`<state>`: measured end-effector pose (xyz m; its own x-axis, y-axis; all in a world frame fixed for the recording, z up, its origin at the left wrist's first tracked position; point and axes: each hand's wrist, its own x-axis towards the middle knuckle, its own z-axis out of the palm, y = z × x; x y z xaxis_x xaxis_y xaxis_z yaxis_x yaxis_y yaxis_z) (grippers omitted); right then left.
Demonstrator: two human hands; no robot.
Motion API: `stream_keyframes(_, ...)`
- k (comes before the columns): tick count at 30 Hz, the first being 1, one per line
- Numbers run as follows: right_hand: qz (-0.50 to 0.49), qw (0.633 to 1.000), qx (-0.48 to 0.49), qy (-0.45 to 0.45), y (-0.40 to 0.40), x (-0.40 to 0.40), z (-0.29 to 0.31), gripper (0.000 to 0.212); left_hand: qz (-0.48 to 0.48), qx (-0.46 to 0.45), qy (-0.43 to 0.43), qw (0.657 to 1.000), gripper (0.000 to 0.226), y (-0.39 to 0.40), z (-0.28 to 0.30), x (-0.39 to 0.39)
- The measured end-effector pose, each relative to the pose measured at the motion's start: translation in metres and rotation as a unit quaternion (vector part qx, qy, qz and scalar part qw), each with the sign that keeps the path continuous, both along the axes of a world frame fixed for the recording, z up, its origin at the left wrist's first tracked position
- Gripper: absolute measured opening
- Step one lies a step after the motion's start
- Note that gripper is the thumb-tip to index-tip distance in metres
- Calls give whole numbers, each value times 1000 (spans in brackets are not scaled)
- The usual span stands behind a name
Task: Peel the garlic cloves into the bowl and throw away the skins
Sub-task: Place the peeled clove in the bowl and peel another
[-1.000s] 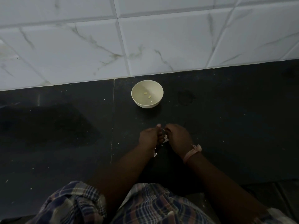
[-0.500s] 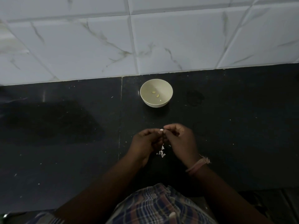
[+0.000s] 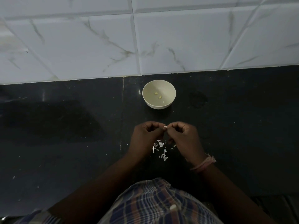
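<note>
1. Fingers of the left hand (image 3: pixel 146 136) and right hand (image 3: pixel 183 136) are curled, pinching one garlic clove (image 3: pixel 165 127) between their tips, raised higher off the black counter (image 3: pixel 64 143) than a second ago.
2. One bowl (image 3: pixel 168 88) beyond holds two peeled cloves (image 3: pixel 157 95).
3. More skins (image 3: pixel 161 149) lie scattered below the hands, roughly a dozen flakes, so peeling is advancing.

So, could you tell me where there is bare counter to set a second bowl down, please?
The widest bare patch is the dark counter left of the seam, between the tiled wall and the near edge. Right of the bowl is also free, apart from a dull smudge. It is crowded between the hands, left hand and right hand, where skins lie.
</note>
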<state>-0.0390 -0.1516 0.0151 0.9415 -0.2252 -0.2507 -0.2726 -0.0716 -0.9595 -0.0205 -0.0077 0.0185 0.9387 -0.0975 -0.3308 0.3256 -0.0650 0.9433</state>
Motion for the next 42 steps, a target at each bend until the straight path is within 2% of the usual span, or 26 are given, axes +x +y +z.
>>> stream_keyframes(6, 25, 1000, 18, -4, -3, 0, -1, 15, -47, 36, -24, 998, 8, 8, 0, 8)
stream_keyframes(16, 44, 999, 7, -5, -1, -4, -6, 28, -71, -9, 27, 997, 11, 11, -4, 8)
stream_keyframes(20, 17, 999, 41, 27, -3, -4, -6, 16, -79, -26, 32, 996, 12, 9, -6, 10)
stream_keyframes(28, 0, 993, 104, 56, -1, -8, 0, 25, -89, -50, 61, 993, 12, 11, -7, 9)
stream_keyframes(36, 16, 986, 160, 47, -7, -9, 5, 21, -80, -113, 85, 987, 14, 7, 0, 2)
stream_keyframes(38, 14, 987, 152, 42, -5, -10, 4, 22, -58, -110, 72, 990, 17, 6, -3, -4)
stream_keyframes(42, 11, 988, 148, 45, 3, -14, 1, 21, -4, -27, -21, 999, 13, 6, -5, -13)
